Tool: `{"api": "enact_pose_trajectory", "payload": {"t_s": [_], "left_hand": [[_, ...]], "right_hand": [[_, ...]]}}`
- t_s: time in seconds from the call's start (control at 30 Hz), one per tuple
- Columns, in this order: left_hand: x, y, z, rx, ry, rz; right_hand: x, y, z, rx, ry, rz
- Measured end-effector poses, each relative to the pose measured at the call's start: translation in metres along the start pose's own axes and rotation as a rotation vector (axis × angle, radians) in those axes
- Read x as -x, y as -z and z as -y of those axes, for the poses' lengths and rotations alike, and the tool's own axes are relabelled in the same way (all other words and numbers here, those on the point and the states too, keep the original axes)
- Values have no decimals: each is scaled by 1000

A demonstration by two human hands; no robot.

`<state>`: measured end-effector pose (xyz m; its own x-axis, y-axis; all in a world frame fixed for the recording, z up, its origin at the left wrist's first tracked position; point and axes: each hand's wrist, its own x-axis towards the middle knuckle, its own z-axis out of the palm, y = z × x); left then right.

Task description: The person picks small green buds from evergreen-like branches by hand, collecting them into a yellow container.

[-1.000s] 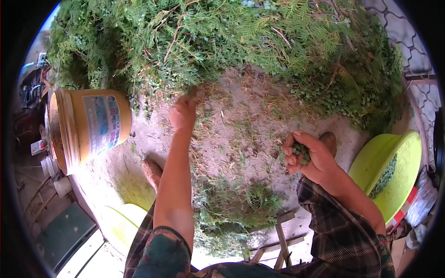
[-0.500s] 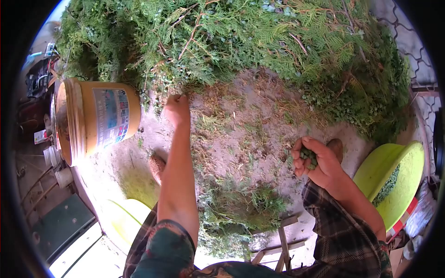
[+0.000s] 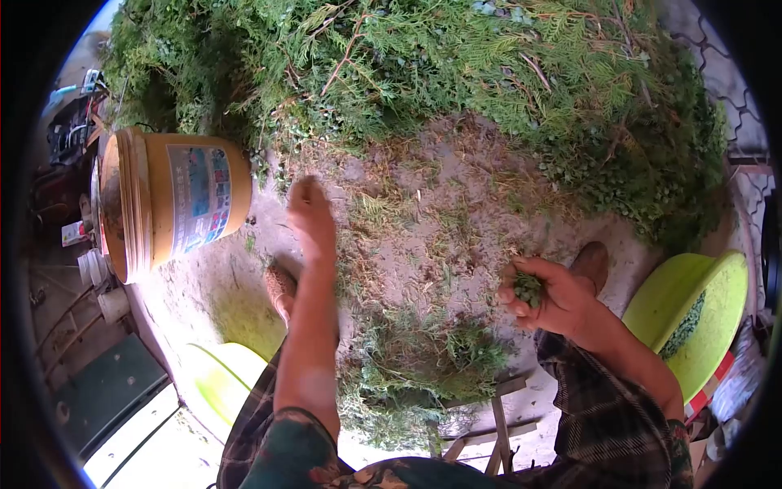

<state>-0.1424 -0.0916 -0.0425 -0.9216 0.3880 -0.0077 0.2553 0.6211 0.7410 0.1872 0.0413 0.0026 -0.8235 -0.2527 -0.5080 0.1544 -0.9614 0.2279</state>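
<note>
My right hand (image 3: pixel 562 300) is cupped palm up, its fingers curled round a handful of small green cones (image 3: pixel 528 288). My left hand (image 3: pixel 309 216) is raised just short of the leafy pile, with its fingers curled together. Motion blurs the fingertips, so anything small between them cannot be made out. Ahead of both hands lies a large heap of green conifer branches (image 3: pixel 391 73). A smaller clump of conifer sprigs (image 3: pixel 432 354) lies on the ground between my legs.
A yellow bucket (image 3: pixel 191 196) stands at the left. A lime-green basin (image 3: pixel 721 326) holding small green cones is at the right, and another lime-green basin (image 3: pixel 216 379) is at lower left. Brown scraps litter the concrete floor (image 3: pixel 415 236). Wooden stool legs (image 3: pixel 501 424) show below.
My left hand has drawn back slightly from the branch pile toward me. My right hand has shifted a little left and down, still holding the green cones.
</note>
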Motion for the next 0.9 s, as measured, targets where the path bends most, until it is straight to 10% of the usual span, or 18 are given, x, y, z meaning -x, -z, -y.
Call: {"api": "enact_pose_trajectory", "payload": {"t_s": [0.2,0.57,0.67,0.77,0.9], "left_hand": [[-106,10,90,-739,-6,-4],[-77,23,99,-671,-153,-45],[-31,17,54,437,417,39],[35,12,-6,1498,686,587],[88,-2,-78,1725,655,900]], "right_hand": [[7,-8,4,42,63,-143],[3,-11,0,299,191,-244],[0,-10,0,304,236,-240],[1,-11,2,291,259,-271],[6,-14,4,192,255,-206]]}}
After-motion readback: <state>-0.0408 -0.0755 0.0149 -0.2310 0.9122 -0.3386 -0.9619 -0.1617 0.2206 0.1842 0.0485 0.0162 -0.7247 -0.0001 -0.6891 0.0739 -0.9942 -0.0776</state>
